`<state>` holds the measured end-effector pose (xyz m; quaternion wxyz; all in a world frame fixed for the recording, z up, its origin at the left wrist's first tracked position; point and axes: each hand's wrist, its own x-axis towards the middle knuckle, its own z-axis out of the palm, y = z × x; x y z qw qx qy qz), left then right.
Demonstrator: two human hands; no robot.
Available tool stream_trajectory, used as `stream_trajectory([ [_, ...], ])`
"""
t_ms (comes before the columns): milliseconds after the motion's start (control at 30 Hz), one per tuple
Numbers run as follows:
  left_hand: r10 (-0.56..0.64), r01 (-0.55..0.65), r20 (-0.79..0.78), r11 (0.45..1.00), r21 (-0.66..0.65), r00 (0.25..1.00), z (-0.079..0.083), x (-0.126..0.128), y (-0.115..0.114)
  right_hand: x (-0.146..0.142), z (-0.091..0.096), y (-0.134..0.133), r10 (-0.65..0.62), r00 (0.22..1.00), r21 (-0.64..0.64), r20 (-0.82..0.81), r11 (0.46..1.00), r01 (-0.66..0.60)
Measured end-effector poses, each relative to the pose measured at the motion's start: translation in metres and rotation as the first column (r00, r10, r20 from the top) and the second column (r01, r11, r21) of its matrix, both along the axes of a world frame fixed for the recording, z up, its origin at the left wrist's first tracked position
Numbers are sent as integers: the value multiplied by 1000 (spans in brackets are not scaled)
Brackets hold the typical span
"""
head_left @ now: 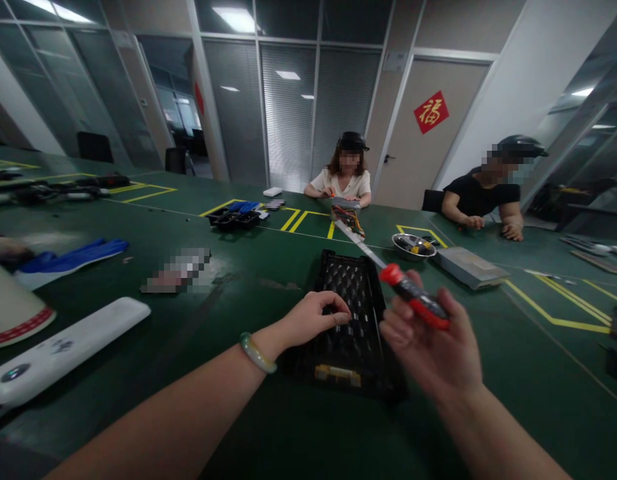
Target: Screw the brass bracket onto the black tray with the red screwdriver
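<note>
While the right hand [428, 340] holds a long screwdriver [413, 297] in a steady full-fingered grip around its red-and-black handle, shaft angled away, the left hand [316, 319], apart from it and empty, curls just above a black perforated plastic panel [348, 360] lying flat on the green workbench [538, 373].

Glass partitions [228, 27] with slatted blinds [288, 127] line the room under bright ceiling lights [237, 18]; a beige door [433, 167] bears a red paper square [431, 112], and black chairs [176, 160] stand beyond the long green surface [113, 223].
</note>
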<state>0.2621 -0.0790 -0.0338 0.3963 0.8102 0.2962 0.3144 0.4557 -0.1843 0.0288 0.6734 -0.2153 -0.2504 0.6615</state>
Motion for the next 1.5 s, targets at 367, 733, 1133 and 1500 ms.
stream_trajectory([
  [367,-317,309,-303,948,-75,899,34,-32,0,70,-11,26,-213,923,137,-320,954,267],
  [733,-208,297,-637,954,35,743,51,-54,-12,79,-71,61,-158,981,1,-114,987,159],
  [1133,-80,193,-701,978,84,709,46,-38,-24,75,-70,62,-79,996,9,-46,997,79],
  [1500,-35,133,-682,987,92,731,42,-36,-26,71,-68,60,-45,999,3,-28,999,45],
])
